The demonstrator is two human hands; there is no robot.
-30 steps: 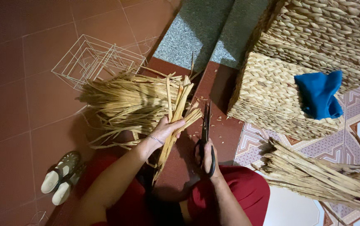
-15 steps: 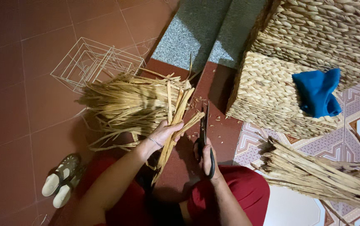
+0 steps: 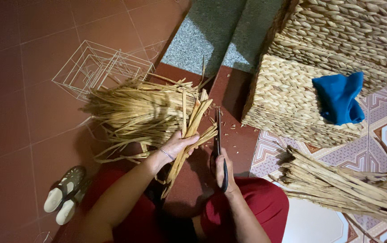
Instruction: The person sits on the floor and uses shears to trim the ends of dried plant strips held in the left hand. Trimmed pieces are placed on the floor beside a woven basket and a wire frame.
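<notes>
My left hand (image 3: 177, 145) grips a small bunch of dried straw strips (image 3: 192, 128) that points up and away from me. My right hand (image 3: 222, 171) holds black scissors (image 3: 218, 135) with the blades closed and pointing away, just right of the strip ends. A large loose pile of the same dried strips (image 3: 137, 110) lies on the red floor left of the held bunch. My legs in red trousers (image 3: 256, 209) are at the bottom.
Nested white wire frames (image 3: 99, 67) sit behind the pile. Woven baskets (image 3: 292, 94) stand at the right with a blue cloth (image 3: 337, 96) on one. Another bundle of strips (image 3: 351, 186) lies at the lower right. A pair of sandals (image 3: 65, 193) is at the lower left.
My left hand has shifted the held bunch slightly. The scissors stay upright beside the strip ends, hardly moved.
</notes>
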